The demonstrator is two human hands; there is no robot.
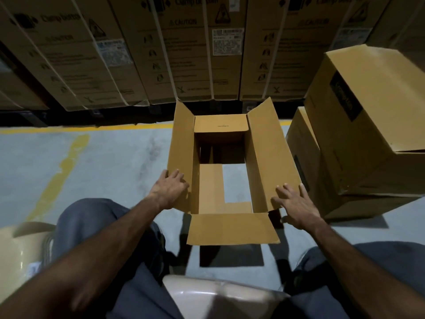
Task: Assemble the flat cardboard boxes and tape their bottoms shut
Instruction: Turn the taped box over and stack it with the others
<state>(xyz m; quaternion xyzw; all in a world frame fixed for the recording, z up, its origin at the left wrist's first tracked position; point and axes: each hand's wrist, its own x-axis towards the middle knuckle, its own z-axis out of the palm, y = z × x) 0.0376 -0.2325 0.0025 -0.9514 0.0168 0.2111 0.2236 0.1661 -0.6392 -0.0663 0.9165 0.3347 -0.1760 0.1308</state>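
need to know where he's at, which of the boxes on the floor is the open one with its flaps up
The box in the middle, between the left hand and right hand: its flaps stand open. The two boxes to its right are closed.

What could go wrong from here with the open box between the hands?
1. The floor shows through the open box, so its bottom looks unsealed; anything loaded could drop through.
2. The left hand and right hand only rest on the side flaps, so the box may fold skewed.
3. The stacked boxes crowd the right flap.
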